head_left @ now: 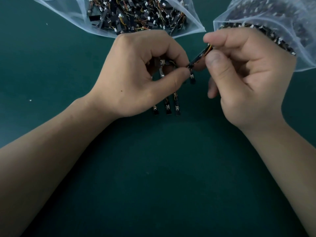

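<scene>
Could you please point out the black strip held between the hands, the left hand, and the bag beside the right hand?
black strip point(198, 56): head view, its exposed middle.
left hand point(142, 74): head view, back of the hand.
right bag point(307, 61): head view, bare lower corner of plastic.

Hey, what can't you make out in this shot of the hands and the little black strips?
Head view:
1. Count of strips in the left hand: its curled fingers cover their upper parts.
2. Where the angled strip in the right hand meets them: too small, behind fingertips.
3. Left bag and right bag: tops cut off by the upper edge.
</scene>
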The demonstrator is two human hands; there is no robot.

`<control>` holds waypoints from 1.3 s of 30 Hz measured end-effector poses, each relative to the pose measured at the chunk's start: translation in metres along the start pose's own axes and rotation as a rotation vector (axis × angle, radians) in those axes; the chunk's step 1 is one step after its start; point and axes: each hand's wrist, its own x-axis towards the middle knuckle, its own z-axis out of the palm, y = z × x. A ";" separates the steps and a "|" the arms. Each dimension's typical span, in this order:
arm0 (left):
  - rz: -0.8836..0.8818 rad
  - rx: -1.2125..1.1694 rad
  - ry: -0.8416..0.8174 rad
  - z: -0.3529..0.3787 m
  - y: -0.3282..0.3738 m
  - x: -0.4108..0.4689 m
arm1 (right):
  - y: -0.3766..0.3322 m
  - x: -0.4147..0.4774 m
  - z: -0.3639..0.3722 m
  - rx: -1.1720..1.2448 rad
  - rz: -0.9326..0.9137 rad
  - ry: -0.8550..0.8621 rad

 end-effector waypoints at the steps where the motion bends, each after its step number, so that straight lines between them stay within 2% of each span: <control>1: -0.005 0.004 0.007 0.000 0.000 0.000 | -0.001 0.000 0.000 0.011 -0.002 -0.003; 4: 0.006 0.014 0.022 0.000 0.001 0.000 | -0.003 0.001 0.002 0.059 0.029 -0.003; 9: 0.037 0.024 0.042 0.000 0.002 0.000 | -0.007 0.003 0.007 0.266 0.179 0.037; 17: 0.074 0.047 0.039 -0.005 -0.011 0.004 | -0.003 0.008 -0.005 0.267 0.194 -0.048; 22: -0.033 0.041 0.178 -0.012 -0.023 0.008 | 0.004 0.006 -0.023 -0.039 0.247 -0.390; 24: -0.027 0.061 0.181 -0.010 -0.021 0.008 | 0.004 0.004 -0.023 -0.125 0.249 -0.461; 29: 0.008 0.065 0.172 -0.006 -0.023 0.008 | 0.002 0.007 -0.025 -0.293 0.157 -0.546; 39: -0.034 0.083 0.158 -0.005 -0.024 0.007 | 0.006 0.006 -0.026 -0.305 0.132 -0.589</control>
